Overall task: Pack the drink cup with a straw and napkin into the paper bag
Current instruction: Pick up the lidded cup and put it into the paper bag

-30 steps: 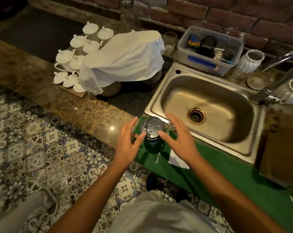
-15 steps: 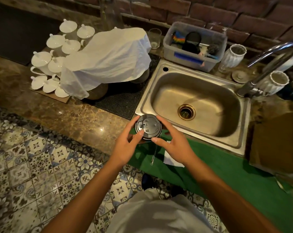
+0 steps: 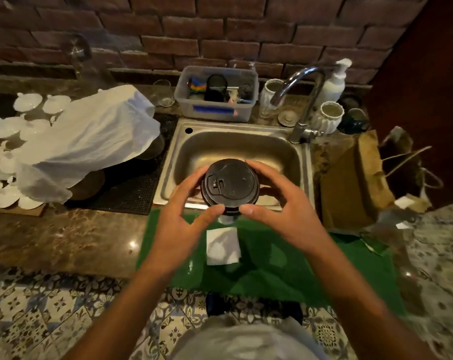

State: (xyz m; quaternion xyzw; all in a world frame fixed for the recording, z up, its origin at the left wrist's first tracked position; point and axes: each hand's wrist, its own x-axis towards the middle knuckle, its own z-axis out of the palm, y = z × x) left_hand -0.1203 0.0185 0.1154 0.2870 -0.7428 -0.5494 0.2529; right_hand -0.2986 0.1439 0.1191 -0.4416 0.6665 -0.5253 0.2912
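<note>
A drink cup with a dark round lid (image 3: 230,184) is lifted above the counter's front edge, seen from straight above. My left hand (image 3: 180,219) grips its left rim and my right hand (image 3: 280,211) grips its right rim, thumbs on the near side. Below the cup a white folded napkin (image 3: 222,245) lies on the green mat (image 3: 285,266). A thin clear straw (image 3: 190,266) shows faintly on the mat beside my left wrist. The brown paper bag (image 3: 350,183) lies on the counter to the right of the sink, handles trailing right.
A steel sink (image 3: 235,146) with a curved tap (image 3: 306,100) sits behind the cup. White cups and a white cloth (image 3: 90,136) cover a black drying mat on the left. A grey tub (image 3: 215,100), ribbed white jars and a soap pump line the brick wall.
Both hands closed on the cup and raised it from the mat toward the camera. The view swung right, bringing the paper bag into sight and uncovering the napkin.
</note>
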